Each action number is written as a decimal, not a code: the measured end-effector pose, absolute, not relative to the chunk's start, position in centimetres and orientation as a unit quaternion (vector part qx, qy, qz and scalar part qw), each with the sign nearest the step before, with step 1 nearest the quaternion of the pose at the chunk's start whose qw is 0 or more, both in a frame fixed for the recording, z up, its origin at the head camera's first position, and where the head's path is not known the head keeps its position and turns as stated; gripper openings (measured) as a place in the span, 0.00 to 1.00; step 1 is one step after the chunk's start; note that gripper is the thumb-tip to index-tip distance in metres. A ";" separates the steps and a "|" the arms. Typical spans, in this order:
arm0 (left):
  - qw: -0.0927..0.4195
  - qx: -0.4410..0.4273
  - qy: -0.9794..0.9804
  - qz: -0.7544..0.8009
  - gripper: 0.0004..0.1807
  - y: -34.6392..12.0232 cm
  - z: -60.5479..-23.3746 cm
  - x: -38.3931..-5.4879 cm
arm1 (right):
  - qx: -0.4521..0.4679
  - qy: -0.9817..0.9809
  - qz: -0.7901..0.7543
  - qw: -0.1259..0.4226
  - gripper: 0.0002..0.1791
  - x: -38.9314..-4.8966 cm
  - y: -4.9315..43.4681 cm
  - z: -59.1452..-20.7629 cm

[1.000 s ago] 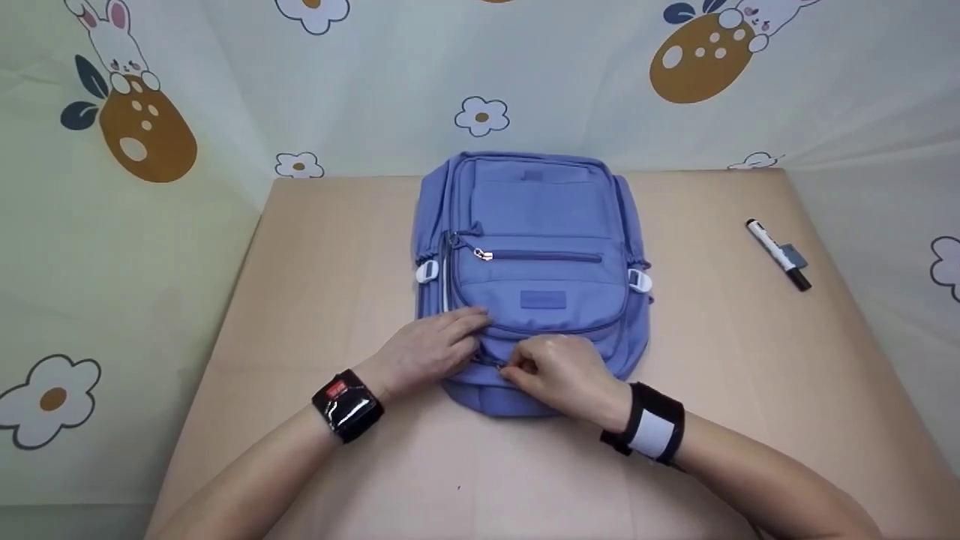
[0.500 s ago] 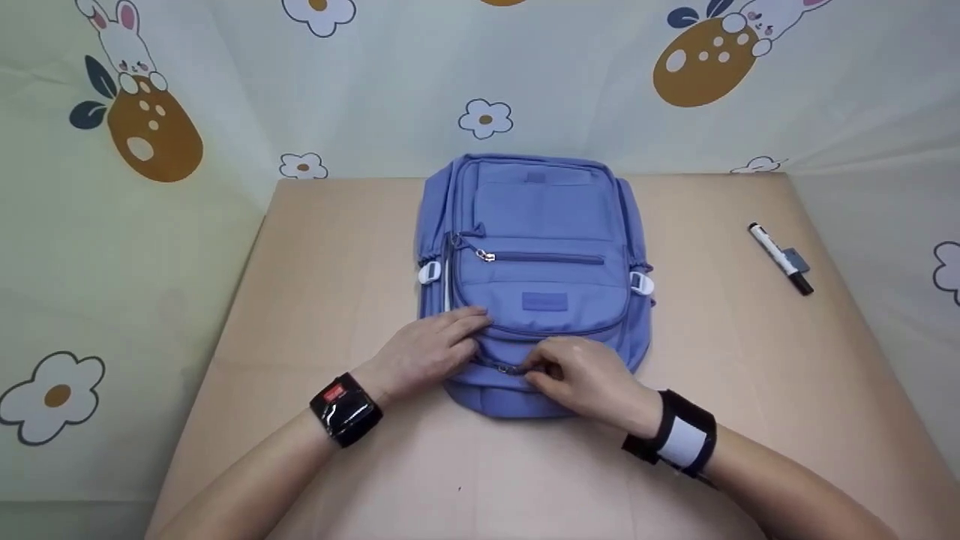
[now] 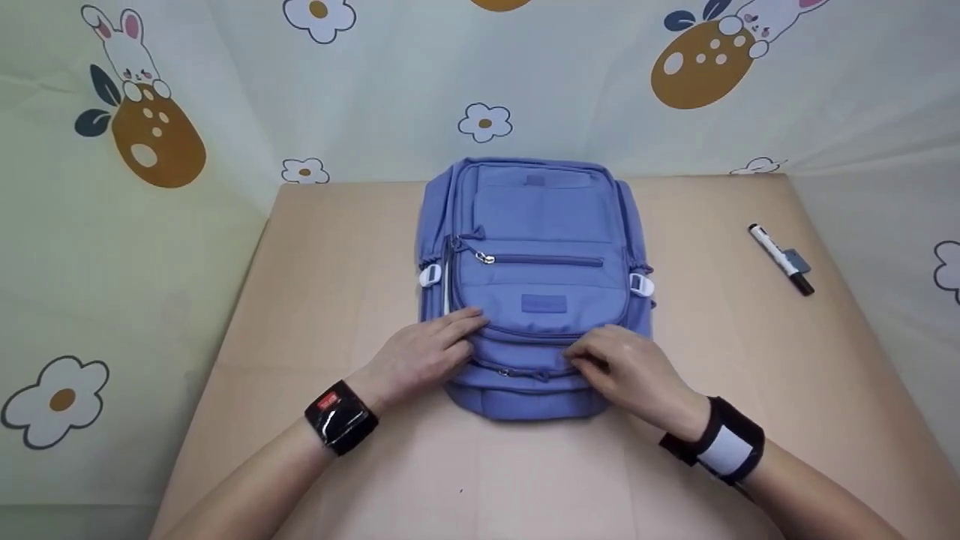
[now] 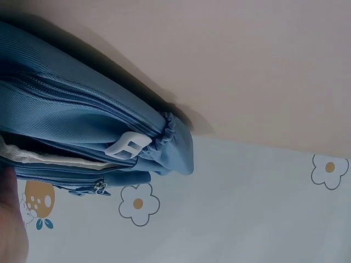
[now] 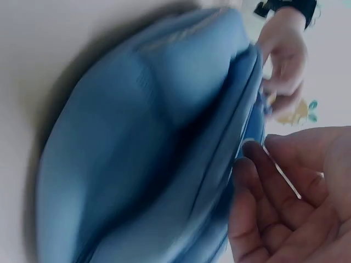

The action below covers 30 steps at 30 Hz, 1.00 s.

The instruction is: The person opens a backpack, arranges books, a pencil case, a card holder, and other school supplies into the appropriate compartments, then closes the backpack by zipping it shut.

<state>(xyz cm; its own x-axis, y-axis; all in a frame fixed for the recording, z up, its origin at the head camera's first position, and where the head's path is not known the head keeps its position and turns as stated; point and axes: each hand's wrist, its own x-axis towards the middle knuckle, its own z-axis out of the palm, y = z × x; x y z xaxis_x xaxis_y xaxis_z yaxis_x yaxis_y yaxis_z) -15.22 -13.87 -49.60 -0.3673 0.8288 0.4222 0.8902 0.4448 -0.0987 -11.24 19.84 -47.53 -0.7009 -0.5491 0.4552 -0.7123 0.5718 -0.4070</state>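
Note:
A blue backpack (image 3: 544, 217) lies front side up on the table. My left hand (image 3: 424, 356) grips its lower left edge, fingers over the front and thumb lower down; in the left wrist view only part of a finger (image 4: 11, 219) shows against the bag. On the lower front pocket, a zipper pull (image 3: 525, 373) lies along its zipper. My right hand (image 3: 630, 367) is just right of that pull, fingers loosely curled at the pocket. The right wrist view shows its fingertips by the fabric, with a gap at the thumb and nothing held.
A white and black marker (image 3: 780, 259) with a small grey piece beside it lies on the table (image 3: 337, 247) at the right. Patterned cloth (image 3: 390, 90) rises behind and on both sides. A side zipper of the bag stands partly open near a white buckle (image 3: 430, 275).
My right hand has moved right along the lower pocket, drawing the zipper pull a little way, and has come off it. My left hand has stayed on the bag's lower left edge.

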 end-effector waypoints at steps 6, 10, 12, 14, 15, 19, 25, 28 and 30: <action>0.207 -0.515 -0.828 -0.085 0.04 -14.0 -49.7 -15.1 | 0.424 -0.845 0.258 0.196 0.13 -11.8 22.0 -48.4; 0.208 -0.511 -0.828 -0.100 0.05 -14.1 -49.8 -15.0 | 0.454 -0.840 0.206 0.212 0.14 -12.2 22.0 -49.1; 0.207 -0.506 -0.831 -0.107 0.05 -14.2 -49.9 -14.9 | 0.457 -0.846 0.177 0.212 0.14 -12.3 21.8 -49.3; 0.207 -0.502 -0.832 -0.113 0.06 -14.2 -50.0 -14.8 | 0.458 -0.849 0.149 0.216 0.14 -12.4 21.5 -49.5; 0.206 -0.499 -0.834 -0.116 0.06 -14.3 -50.1 -14.8 | 0.459 -0.850 0.136 0.220 0.13 -12.5 21.3 -49.6; 0.205 -0.496 -0.833 -0.134 0.06 -14.2 -50.1 -14.7 | 0.469 -0.842 0.096 0.249 0.03 -12.6 20.7 -49.9; 0.238 -0.516 -0.809 -0.149 0.06 -13.0 -49.7 -14.4 | 0.477 -0.824 0.087 0.292 0.09 -12.7 20.4 -50.4; 0.276 -0.532 -0.791 -0.123 0.09 -11.4 -49.1 -13.9 | 0.473 -0.823 0.106 0.296 0.07 -12.7 20.5 -50.5; 0.286 -0.538 -0.786 -0.105 0.11 -10.1 -48.8 -13.4 | 0.472 -0.824 0.116 0.293 0.06 -12.7 20.5 -50.5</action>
<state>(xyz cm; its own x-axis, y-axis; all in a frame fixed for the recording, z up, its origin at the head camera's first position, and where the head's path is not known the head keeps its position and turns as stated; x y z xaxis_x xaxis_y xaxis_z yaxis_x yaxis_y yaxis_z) -13.40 -10.05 -48.78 -0.2583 0.7855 0.5624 0.9052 0.4002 -0.1431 -12.67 20.54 -50.46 -0.3836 -0.7089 0.5919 -0.8447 0.5284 0.0854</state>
